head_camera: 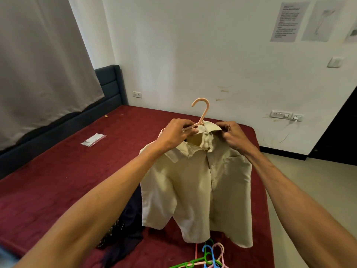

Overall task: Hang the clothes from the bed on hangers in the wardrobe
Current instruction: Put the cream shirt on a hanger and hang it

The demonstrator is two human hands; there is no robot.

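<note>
Nearest, at the foot of the maroon-covered bed [58,180], lies a loose tangle of spare green, blue and pink plastic hangers [208,258]. Just to its left sits a crumpled dark navy garment [127,225], not yet hung.

Above these, a pale beige short-sleeved button shirt with a chest pocket [202,180] is held up in the air over the bed, its hem hanging near the spare hangers. The left hand [173,133] is curled round the arm of a peach plastic hanger [202,109], close to the neck, with the hook standing up clear of the collar. The right hand [232,134] pinches the shirt's fabric at the collar and shoulder on its own side.

The step in hand looks like seating the shirt on the hanger. The right shoulder seems to need pulling over the hanger's end and the collar straightening. After that the shirt must be carried to the wardrobe, which is out of view here.

Farther back, a small clear plastic packet [93,139] lies on the bed.
</note>
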